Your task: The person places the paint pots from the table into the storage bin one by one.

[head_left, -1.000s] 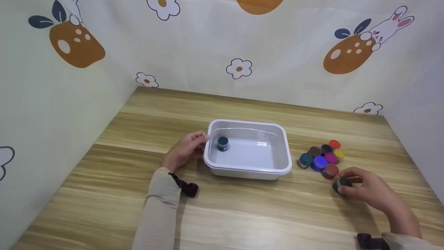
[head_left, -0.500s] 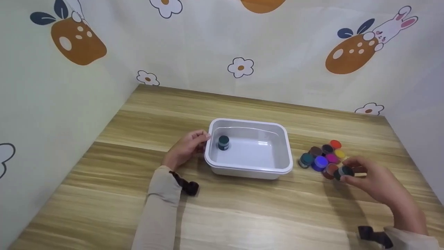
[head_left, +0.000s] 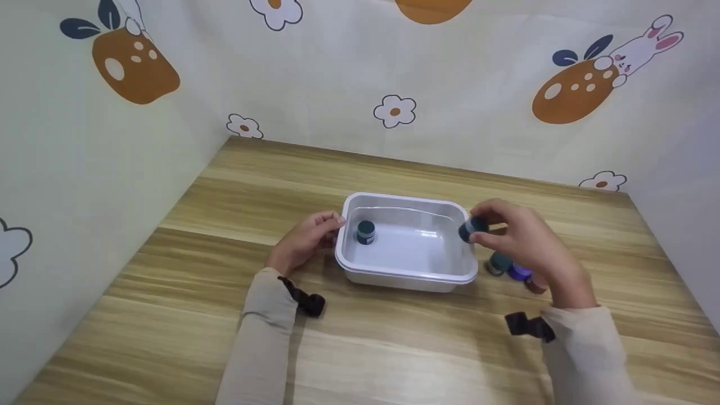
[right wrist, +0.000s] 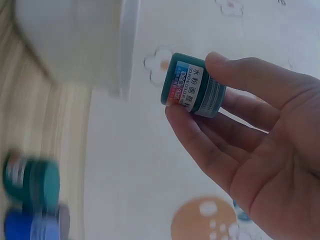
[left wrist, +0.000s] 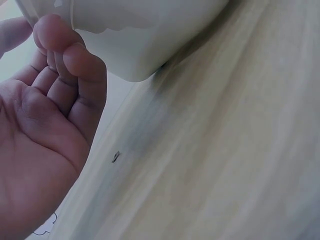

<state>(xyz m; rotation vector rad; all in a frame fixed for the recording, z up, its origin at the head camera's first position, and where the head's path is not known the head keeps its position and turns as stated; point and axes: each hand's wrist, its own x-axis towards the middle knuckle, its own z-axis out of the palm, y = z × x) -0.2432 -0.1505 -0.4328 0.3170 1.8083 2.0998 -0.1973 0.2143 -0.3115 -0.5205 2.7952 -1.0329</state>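
My left hand (head_left: 306,239) pinches the left rim of a white plastic tub (head_left: 405,276), thumb above and fingers curled below, as the left wrist view also shows. Inside the tub, near its left wall, stands a dark green paint jar (head_left: 365,233). Between thumb and fingertips, my right hand (head_left: 523,233) holds another dark green paint jar (head_left: 471,228), tilted, at the tub's right rim. Its printed gouache label faces the right wrist camera, where the jar (right wrist: 194,86) is clear of the wooden table.
Right of the tub, under my right forearm, stand a teal paint jar (head_left: 498,263), a blue one (head_left: 519,273) and a reddish-brown one (head_left: 536,283). The rest of that group is hidden by the hand. Patterned fabric walls (head_left: 315,73) enclose the wooden table (head_left: 394,349).
My right hand has lifted the dark green paint jar from beside the group and carried it left to the tub's right rim. The left hand keeps its grip on the tub.
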